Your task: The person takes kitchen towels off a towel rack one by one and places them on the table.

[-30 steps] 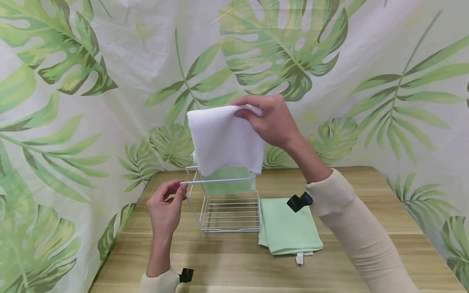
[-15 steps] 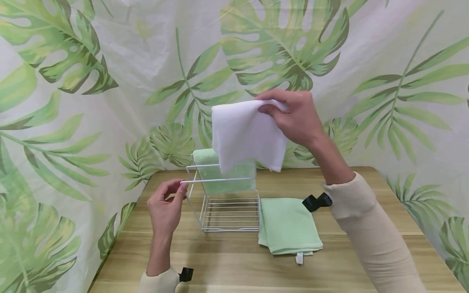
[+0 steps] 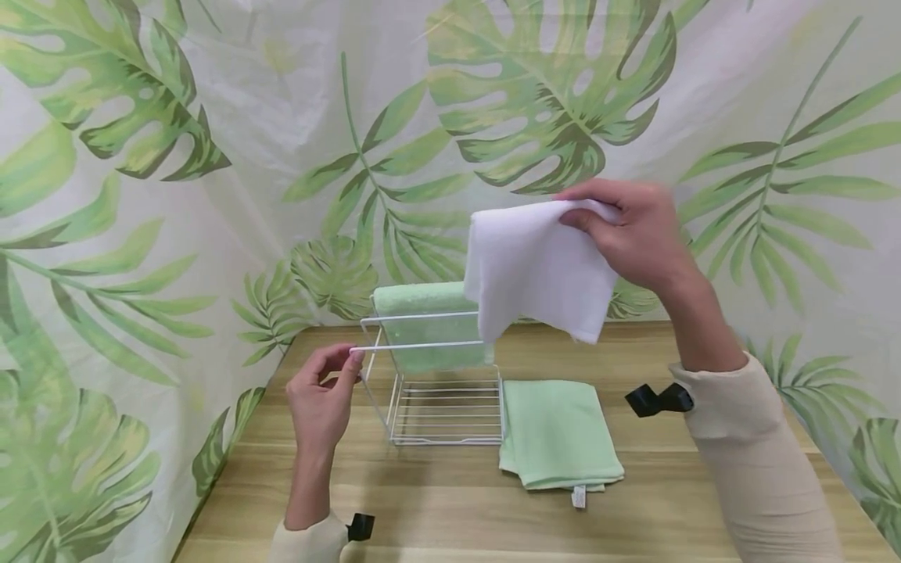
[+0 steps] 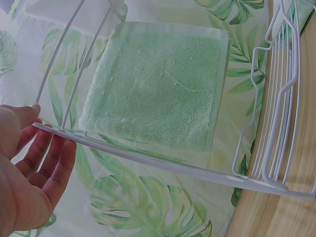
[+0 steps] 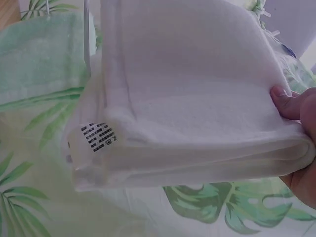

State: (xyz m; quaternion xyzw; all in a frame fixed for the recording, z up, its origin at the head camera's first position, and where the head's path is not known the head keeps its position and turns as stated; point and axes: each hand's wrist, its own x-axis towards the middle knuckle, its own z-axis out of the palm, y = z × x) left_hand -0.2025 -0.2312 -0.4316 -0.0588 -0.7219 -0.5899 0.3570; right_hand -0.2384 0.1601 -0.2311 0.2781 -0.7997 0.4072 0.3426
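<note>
My left hand (image 3: 320, 399) pinches the front left corner of a white wire rack (image 3: 415, 346); in the left wrist view its thumb and fingers are at the end of the rack's bar (image 4: 148, 158). Over the rack's rear bar hangs a light green towel (image 3: 415, 301). My right hand (image 3: 637, 234) pinches the folded top edge of a white towel (image 3: 542, 274), which hangs in the air and overlaps the rack's right end in the head view. The right wrist view shows a printed label (image 5: 98, 137) at a corner of this towel, with the thumb (image 5: 284, 101) on its fold.
A folded light green towel (image 3: 563, 438) with a small white tag (image 3: 579, 496) lies on the wooden table (image 3: 450, 508), right beside the rack's base (image 3: 446, 442). Behind the table hangs a leaf-patterned cloth (image 3: 281, 156).
My right hand has carried the white towel from over the rack to the right, uncovering more of the hanging green towel. My left hand stays on the rack corner.
</note>
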